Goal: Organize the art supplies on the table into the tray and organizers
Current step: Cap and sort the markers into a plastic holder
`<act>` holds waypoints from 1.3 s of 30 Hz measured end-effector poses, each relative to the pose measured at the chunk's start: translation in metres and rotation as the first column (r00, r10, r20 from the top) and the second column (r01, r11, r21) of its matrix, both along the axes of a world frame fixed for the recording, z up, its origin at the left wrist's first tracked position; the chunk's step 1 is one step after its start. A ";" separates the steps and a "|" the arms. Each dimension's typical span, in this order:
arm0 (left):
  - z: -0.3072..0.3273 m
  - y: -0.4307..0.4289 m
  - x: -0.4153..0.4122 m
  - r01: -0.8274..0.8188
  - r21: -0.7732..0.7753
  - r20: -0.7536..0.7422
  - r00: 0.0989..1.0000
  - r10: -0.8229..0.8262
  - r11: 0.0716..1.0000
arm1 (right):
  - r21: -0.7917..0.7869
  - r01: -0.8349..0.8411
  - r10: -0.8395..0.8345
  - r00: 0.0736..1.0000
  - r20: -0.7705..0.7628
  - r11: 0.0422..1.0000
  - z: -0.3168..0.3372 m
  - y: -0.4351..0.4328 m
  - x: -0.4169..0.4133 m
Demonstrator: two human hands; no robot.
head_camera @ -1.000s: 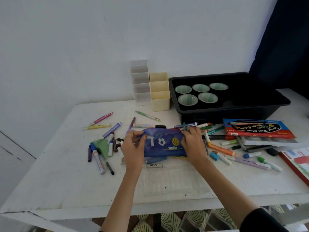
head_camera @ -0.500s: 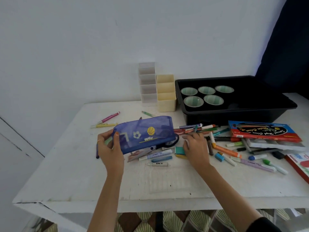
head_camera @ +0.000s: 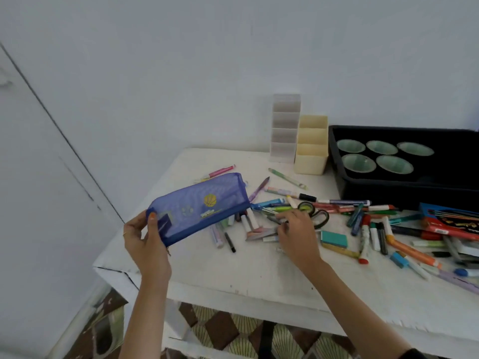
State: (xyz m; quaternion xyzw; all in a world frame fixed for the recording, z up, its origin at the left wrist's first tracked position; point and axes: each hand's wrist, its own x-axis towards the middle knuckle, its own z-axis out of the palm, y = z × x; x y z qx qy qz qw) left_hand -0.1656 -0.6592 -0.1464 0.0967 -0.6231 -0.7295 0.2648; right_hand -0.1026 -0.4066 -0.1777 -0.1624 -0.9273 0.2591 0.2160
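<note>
Left hand (head_camera: pixel 146 244) grips near end of blue mesh pouch (head_camera: pixel 202 206), held above worktop (head_camera: pixel 233 275) left edge. Right hand (head_camera: pixel 295 235) on markers (head_camera: pixel 274 203) just beside pouch; its grip cannot be told.

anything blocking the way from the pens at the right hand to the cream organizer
Nothing standing. Only loose pens lie flat between the right hand and the cream organizer, such as the green pen. The left hand holds the blue pouch off to the side.
</note>
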 end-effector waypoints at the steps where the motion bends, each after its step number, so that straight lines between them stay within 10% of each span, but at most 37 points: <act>1: -0.003 -0.008 -0.002 -0.028 0.011 0.005 1.000 0.028 1.000 | -0.011 -0.014 0.015 1.000 0.005 1.000 -0.002 -0.004 -0.002; 14: -0.034 -0.057 -0.014 -0.393 0.217 0.278 0.902 0.330 0.894 | 0.065 -0.083 0.076 0.992 0.099 0.994 -0.002 -0.060 -0.039; 19: -0.047 -0.066 -0.018 -0.185 -0.038 0.338 0.922 0.187 0.982 | 0.070 -0.090 0.084 0.993 0.080 0.993 -0.010 -0.074 -0.050; 27: -0.040 -0.050 -0.017 -0.157 -0.495 0.360 0.858 0.366 0.854 | 0.061 -0.116 0.112 0.992 0.065 0.991 -0.018 -0.075 -0.051; 39: -0.018 0.066 -0.021 0.350 -0.412 0.198 0.936 -0.293 0.841 | -0.265 0.089 -0.135 0.978 -0.159 0.960 0.011 -0.032 -0.042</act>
